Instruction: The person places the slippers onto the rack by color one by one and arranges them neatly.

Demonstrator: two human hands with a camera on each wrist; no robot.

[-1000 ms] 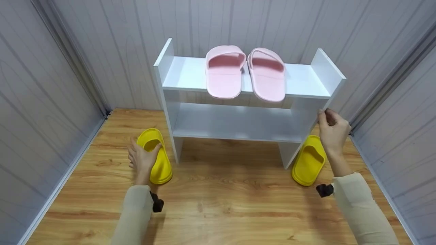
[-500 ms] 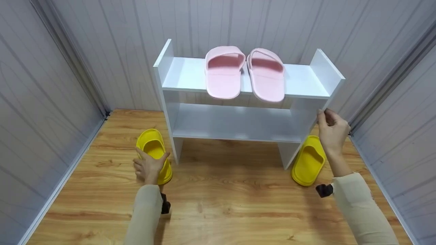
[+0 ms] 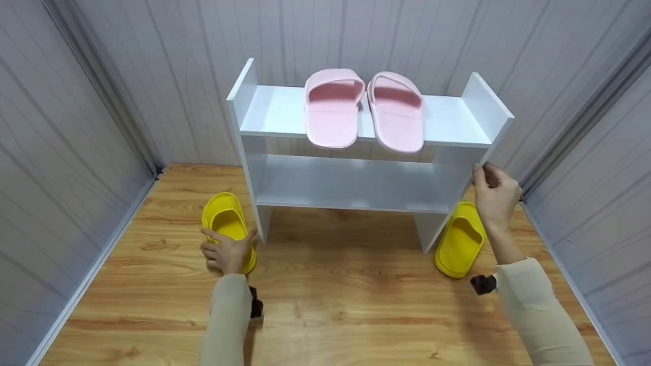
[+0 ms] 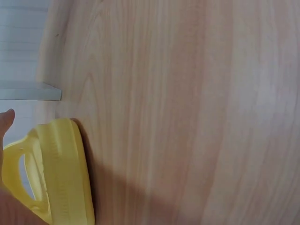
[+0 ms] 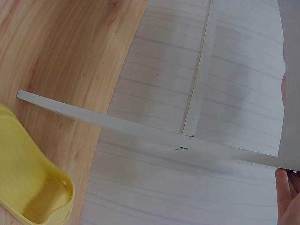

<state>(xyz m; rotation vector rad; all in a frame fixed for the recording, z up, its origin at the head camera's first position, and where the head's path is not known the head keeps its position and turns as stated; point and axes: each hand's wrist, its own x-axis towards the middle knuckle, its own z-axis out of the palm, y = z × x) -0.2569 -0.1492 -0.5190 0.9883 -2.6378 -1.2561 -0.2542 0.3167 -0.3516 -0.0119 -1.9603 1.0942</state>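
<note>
My left hand (image 3: pixel 226 251) is spread over the heel half of a yellow slipper (image 3: pixel 224 206) on the floor, left of a white two-tier shelf (image 3: pixel 351 183). Its fingers lie along the slipper's left side, its thumb at the right. In the left wrist view the thumb stands slightly off the slipper (image 4: pixel 65 173). With curled fingers my right hand (image 3: pixel 497 198) pinches the front edge of the shelf's right side panel (image 5: pixel 136 127). Just below that hand, a second yellow slipper (image 3: pixel 457 249) lies on the floor against the panel's outer side.
Two pink slippers, the left one (image 3: pixel 333 122) and the right one (image 3: pixel 399 124), sit side by side on the top board (image 3: pixel 274 109), heels over its front edge. Ribbed walls (image 3: pixel 417 35) enclose the back and both sides. Wood-look flooring (image 3: pixel 351 315) spreads in front.
My left hand has slid back along the left slipper toward its heel and slightly right. That slipper has hardly moved. My right hand stays at the shelf panel.
</note>
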